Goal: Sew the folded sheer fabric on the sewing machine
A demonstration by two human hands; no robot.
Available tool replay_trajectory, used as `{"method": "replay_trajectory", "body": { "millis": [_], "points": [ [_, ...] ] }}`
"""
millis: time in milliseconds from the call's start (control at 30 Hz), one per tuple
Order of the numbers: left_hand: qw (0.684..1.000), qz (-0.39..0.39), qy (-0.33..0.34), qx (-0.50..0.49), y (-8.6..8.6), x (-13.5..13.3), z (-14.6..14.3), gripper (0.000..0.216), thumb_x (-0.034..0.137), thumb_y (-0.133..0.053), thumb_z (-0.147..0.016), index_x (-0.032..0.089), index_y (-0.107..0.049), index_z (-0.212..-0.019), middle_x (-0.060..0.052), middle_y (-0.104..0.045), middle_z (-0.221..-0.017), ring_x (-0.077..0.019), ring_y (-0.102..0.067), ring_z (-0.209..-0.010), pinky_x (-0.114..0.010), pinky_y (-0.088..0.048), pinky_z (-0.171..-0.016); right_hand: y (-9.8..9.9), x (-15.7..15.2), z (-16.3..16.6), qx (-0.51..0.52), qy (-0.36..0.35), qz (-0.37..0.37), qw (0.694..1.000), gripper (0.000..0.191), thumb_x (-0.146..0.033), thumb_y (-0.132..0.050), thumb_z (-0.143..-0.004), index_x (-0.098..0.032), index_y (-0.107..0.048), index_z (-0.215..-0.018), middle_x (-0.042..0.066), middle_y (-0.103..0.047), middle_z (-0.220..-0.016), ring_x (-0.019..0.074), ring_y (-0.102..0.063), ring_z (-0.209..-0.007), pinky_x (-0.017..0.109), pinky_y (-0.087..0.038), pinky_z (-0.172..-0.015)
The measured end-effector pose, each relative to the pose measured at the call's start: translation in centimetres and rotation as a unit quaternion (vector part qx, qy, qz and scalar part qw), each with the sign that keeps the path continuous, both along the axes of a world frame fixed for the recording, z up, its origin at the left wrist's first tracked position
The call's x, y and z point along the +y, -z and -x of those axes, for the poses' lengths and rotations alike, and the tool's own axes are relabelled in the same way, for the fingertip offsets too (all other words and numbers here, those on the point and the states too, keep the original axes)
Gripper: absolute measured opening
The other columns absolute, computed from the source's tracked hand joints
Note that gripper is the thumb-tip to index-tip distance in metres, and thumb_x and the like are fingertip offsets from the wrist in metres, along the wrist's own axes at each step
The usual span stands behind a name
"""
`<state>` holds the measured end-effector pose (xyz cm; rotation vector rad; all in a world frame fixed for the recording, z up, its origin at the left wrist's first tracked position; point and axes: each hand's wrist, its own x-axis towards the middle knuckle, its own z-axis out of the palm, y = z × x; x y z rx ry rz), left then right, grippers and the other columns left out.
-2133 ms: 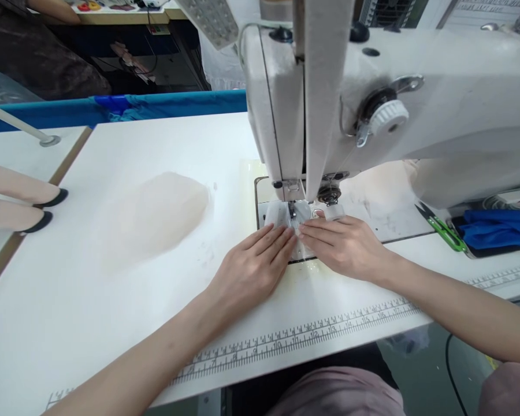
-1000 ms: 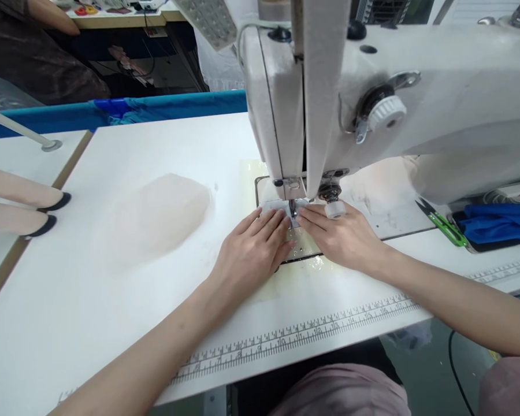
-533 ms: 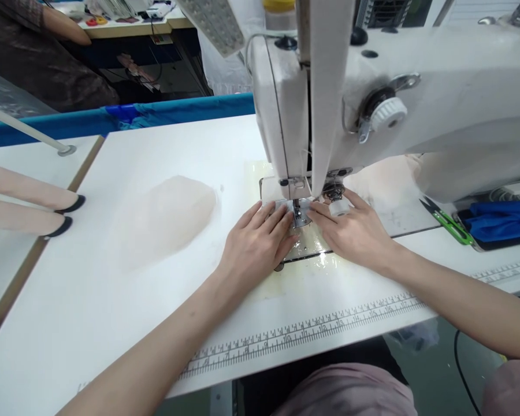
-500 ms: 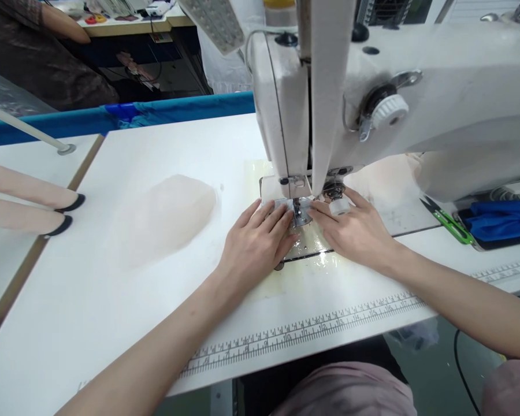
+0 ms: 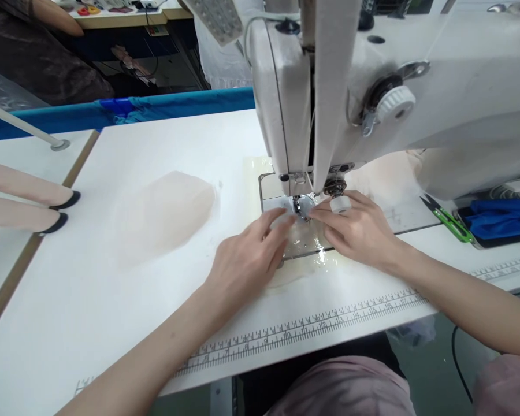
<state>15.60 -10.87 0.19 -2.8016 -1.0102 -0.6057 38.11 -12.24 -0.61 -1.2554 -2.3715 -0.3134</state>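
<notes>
A white sewing machine [image 5: 416,115] stands on a white table [image 5: 156,323]. My left hand [image 5: 247,260] lies just in front of the presser foot [image 5: 301,205], fingers stretched toward a small translucent piece [image 5: 279,211] on the metal needle plate [image 5: 305,242]. My right hand [image 5: 355,228] rests flat on the plate to the right of the foot, fingertips beside the needle, with a white thimble-like ring [image 5: 340,204] on one finger. Neither hand grips anything that I can see.
A sheer pale fabric pile [image 5: 164,211] lies on the table to the left. Green thread snips [image 5: 448,219] and blue cloth [image 5: 502,219] sit at the right. A printed ruler [image 5: 329,320] runs along the front edge. Pale stocking-like forms with black tips [image 5: 47,211] lie far left.
Both hands pushed the small piece away from me under the presser foot. My left hand has now drawn back a little and lifted, blurred by motion; the right stays by the needle.
</notes>
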Motion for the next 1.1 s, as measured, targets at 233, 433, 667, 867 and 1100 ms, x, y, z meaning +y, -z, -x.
{"method": "replay_trajectory", "body": {
  "millis": [233, 433, 667, 867, 1100],
  "points": [
    [0.991, 0.06, -0.115, 0.035, 0.5, -0.1, 0.1, 0.013, 0.026, -0.052, -0.088, 0.019, -0.063, -0.086, 0.004, -0.062, -0.053, -0.0116, -0.047, -0.039, -0.025, -0.023, -0.04, -0.2, -0.6, 1.2, 0.114, 0.009, 0.159, 0.981, 0.033, -0.046, -0.056, -0.087, -0.016, -0.07, -0.094, 0.005, -0.068, -0.088, 0.0186, -0.061, -0.08, 0.033, -0.042, -0.071],
    [0.968, 0.186, -0.061, -0.158, -1.2, 0.1, -0.2, 0.005, 0.021, -0.05, -0.084, 0.019, -0.053, -0.08, -0.004, -0.065, -0.097, -0.0183, -0.059, -0.089, -0.03, -0.044, -0.072, -0.9, -1.1, 1.8, 0.268, -0.028, 0.393, 0.879, 0.01, -0.029, -0.064, -0.083, -0.02, -0.068, -0.082, -0.002, -0.062, -0.074, 0.0073, -0.049, -0.054, 0.022, -0.037, -0.05],
    [0.81, 0.514, -0.037, -0.279, -1.0, 0.3, -0.6, 0.013, 0.01, -0.044, -0.073, 0.02, -0.046, -0.082, 0.002, -0.058, -0.076, -0.0113, -0.054, -0.062, -0.025, -0.042, -0.055, -1.6, -0.9, 2.0, 0.445, -0.091, 0.52, 0.723, 0.006, -0.021, -0.062, -0.081, -0.018, -0.058, -0.084, -0.001, -0.06, -0.077, 0.0102, -0.059, -0.068, 0.025, -0.049, -0.064],
    [0.76, 0.552, -0.067, -0.337, -1.5, 0.1, -1.0, 0.022, 0.006, -0.036, -0.073, 0.02, -0.048, -0.084, 0.005, -0.047, -0.062, -0.0095, -0.047, -0.054, -0.023, -0.039, -0.053, -1.2, -1.0, 2.0, 0.429, -0.067, 0.491, 0.755, 0.025, -0.013, -0.068, -0.072, -0.021, -0.053, -0.09, -0.003, -0.056, -0.087, 0.0073, -0.052, -0.065, 0.023, -0.046, -0.059],
    [0.794, 0.535, -0.078, -0.278, -1.7, -0.1, -0.7, 0.012, 0.028, -0.059, -0.08, 0.022, -0.053, -0.087, 0.004, -0.052, -0.073, -0.0103, -0.049, -0.062, -0.022, -0.04, -0.054, -0.7, -0.8, 2.0, 0.483, -0.034, 0.45, 0.75, 0.017, -0.015, -0.072, -0.072, -0.018, -0.062, -0.086, -0.002, -0.065, -0.081, 0.0107, -0.062, -0.075, 0.026, -0.052, -0.07]
  ]
}}
